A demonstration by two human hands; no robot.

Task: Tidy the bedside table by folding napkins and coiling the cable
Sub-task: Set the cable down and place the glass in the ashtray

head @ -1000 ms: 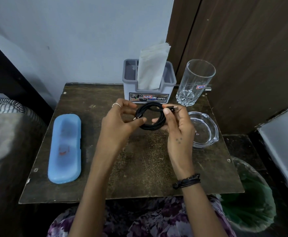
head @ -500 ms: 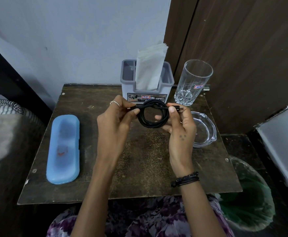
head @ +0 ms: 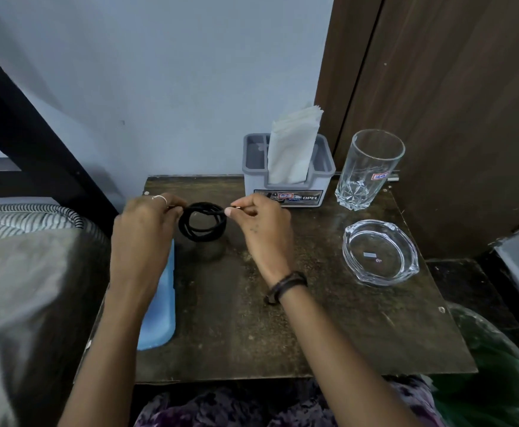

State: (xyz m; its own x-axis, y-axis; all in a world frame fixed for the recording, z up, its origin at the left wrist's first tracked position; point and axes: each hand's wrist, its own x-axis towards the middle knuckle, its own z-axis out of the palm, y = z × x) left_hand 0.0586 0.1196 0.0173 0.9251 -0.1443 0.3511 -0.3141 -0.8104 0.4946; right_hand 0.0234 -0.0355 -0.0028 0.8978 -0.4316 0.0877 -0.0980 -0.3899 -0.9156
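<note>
Between both hands, held just above the dark worn wooden bedside table (head: pixel 282 318), hangs the black coiled cable (head: pixel 202 222), wound into a small ring of several loops. Left hand (head: pixel 142 229) pinches the ring's left side w/ thumb & fingertips curled in, back of hand toward the camera, silver ring on one finger; right hand (head: pixel 262 224) pinches the right side, where a small metal plug tip shows at the fingertips. Prob. gripped on opposite sides so the loops don't spring apart while the loose end gets tucked or wrapped, tho that's a guess. Both forearms reach fwd from the bottom edge, wrists roughly level, right wrist wearing a dark band; fingers of both hands are narrow & closed on the cable, none spread. Under the left forearm lies a light blue oblong plastic case (head: pixel 159 303), partly hidden. Beyond the right hand, at the table's back edge, stands a grey plastic holder (head: pixel 286 186) w/ white paper napkins (head: pixel 293 146) upright in it, so the napkin part looks done. Right of that hand: a clear tall drinking glass (head: pixel 367 169) & nearer, a clear glass ashtray (head: pixel 380 252), both well apart from the cable. Coil seems nearly finished; setting it down remains.
</note>
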